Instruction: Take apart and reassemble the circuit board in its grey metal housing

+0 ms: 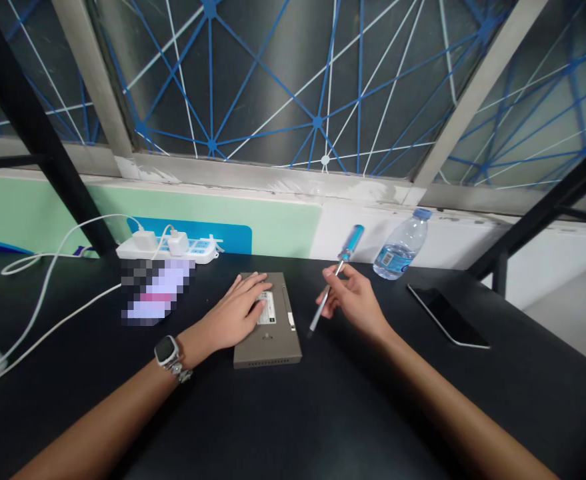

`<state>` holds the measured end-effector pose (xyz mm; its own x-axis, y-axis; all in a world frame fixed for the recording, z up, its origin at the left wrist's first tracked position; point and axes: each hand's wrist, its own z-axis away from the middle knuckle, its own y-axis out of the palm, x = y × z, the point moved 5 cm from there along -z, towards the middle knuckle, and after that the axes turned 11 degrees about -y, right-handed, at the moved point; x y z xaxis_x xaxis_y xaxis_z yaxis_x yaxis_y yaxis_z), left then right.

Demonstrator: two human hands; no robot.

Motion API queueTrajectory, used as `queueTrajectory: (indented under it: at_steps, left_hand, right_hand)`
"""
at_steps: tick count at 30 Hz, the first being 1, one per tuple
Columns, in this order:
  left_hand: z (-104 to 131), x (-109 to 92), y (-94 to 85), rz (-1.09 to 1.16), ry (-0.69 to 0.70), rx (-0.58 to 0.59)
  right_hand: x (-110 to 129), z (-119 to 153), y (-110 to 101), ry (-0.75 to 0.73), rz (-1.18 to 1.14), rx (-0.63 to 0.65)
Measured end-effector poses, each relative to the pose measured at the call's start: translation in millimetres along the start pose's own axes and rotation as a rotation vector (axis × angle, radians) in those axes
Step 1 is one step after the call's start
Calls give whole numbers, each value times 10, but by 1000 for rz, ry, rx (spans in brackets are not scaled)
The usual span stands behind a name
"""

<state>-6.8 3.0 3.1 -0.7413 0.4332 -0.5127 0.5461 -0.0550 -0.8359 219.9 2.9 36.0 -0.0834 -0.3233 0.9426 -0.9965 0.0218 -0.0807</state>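
A flat, brown-grey device (279, 343) with a pale label and tiny vents lies on the smooth black tabletop (273, 427), the left hand (237, 310) spread flat across it, probably to steady it. Just beside it, the right hand (350, 297) pinches the screwdriver (321, 308) by its slim metal shaft, blue handle uppermost, perhaps to control the tip; farther right are a clear plastic bottle (394, 250) and a glossy, rectangular phone (445, 317).

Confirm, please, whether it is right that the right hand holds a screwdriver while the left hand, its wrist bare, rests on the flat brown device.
Not quite: the head view shows a watch on the left wrist, so it is not bare. The left hand does rest on the flat brown device, and the right hand holds a screwdriver.
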Motion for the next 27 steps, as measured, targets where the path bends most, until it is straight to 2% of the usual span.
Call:
queueTrajectory:
  at_steps: [3,7,11,14,16,18,21,24,27]
  left_hand:
    - [-39,-9,43,26,-5,-11]
    - [-53,-9,40,130,-40,-69]
    - [-14,74,59,188,-189,-136]
    - [1,157,107,172,-303,-131]
    - [-5,192,138,170,-329,-123]
    - [-16,203,149,177,-313,-142]
    - [-26,197,153,190,-300,-152]
    - [-17,159,147,235,-328,-127]
    - [8,102,124,323,-382,-106]
  right_hand:
    - [-12,-6,-82,-23,404,102]
    - [-77,39,-81,-49,950,269]
    - [-122,95,-52,44,1256,357]
    - [-126,126,-34,85,1325,395]
    - [-113,142,-19,72,1344,388]
    - [-64,156,26,-29,1377,348]
    - [43,216,188,-287,1384,318]
    - [78,306,359,-388,1241,387]
    - [69,358,446,-349,1048,448]
